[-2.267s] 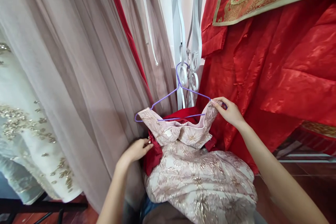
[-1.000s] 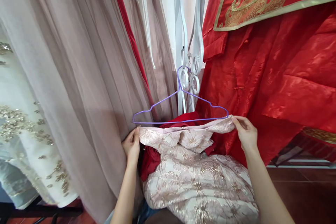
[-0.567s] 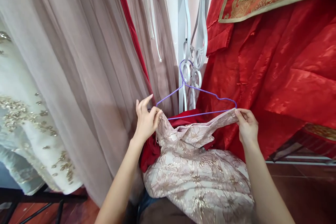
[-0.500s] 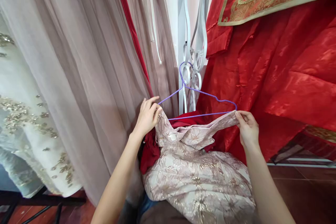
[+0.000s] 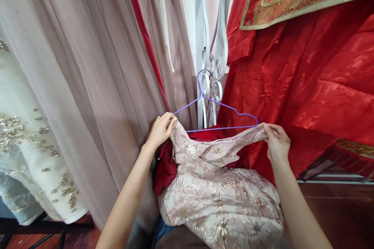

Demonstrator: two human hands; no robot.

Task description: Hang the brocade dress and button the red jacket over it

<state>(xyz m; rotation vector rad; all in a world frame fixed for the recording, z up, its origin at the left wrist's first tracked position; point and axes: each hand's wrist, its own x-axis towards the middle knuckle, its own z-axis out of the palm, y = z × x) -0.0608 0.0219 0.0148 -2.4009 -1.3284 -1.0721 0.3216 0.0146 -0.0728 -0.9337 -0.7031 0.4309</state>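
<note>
A pale pink dress (image 5: 219, 194) with gold floral patterning spreads over the lower middle of the head view. My left hand (image 5: 161, 129) pinches its left shoulder strap, close to the left end of a purple hanger (image 5: 216, 102). The right strap is pinched between the thumb and fingers of my right hand (image 5: 277, 142), a little right of the hanger's right end. The hanger's hook sits at a white scrollwork stand, and its bottom bar runs above the dress neckline. Dark red fabric (image 5: 166, 169) shows behind the dress at the left.
Greyish-pink drapery (image 5: 96, 85) hangs on the left, beside a white beaded gown (image 5: 37, 155). Red garments (image 5: 315, 70) with gold embroidery hang on the right. The white metal stand (image 5: 204, 27) rises behind the hanger. Black metal bars (image 5: 62, 227) lie at the lower left.
My left hand's fingers have closed more tightly at the left strap. The right strap end has moved slightly off the hanger's right end, with my right hand on it. The view has shifted slightly.
</note>
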